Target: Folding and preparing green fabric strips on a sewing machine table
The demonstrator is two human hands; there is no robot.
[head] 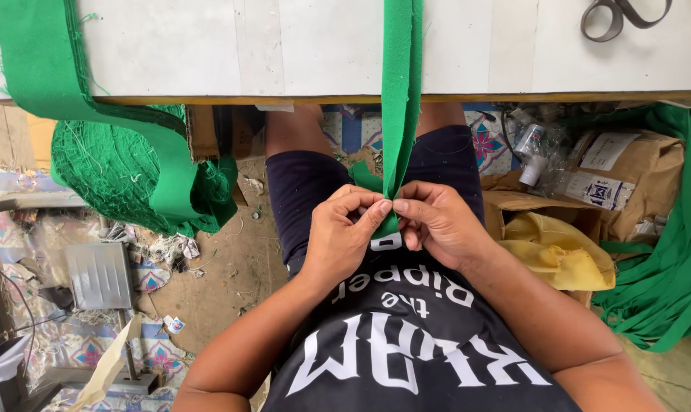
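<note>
I see the green strip (401,99) hanging off the table (208,46) edge down to my lap, its long axis running from 12 to 6 o'clock, the lower end pointing at me. It looks light and soft, a woven band that folds readily and would not slip much; I judge the best hold is right at the end, where both edges are pinched together. My left hand (344,233) and right hand (441,221) meet there, thumbs and forefingers closed on the strip's folded tip, with a small white buckle (386,243) just below the fingers, touching the fabric.

At 10 o'clock a wider green band (48,69) drapes from the table onto a big roll (124,168). At 3 o'clock sits a yellow bag (559,252) in a brown box (628,175), with more green strips (673,267) heaped beyond. Scissors (624,15) lie at 1 o'clock.
</note>
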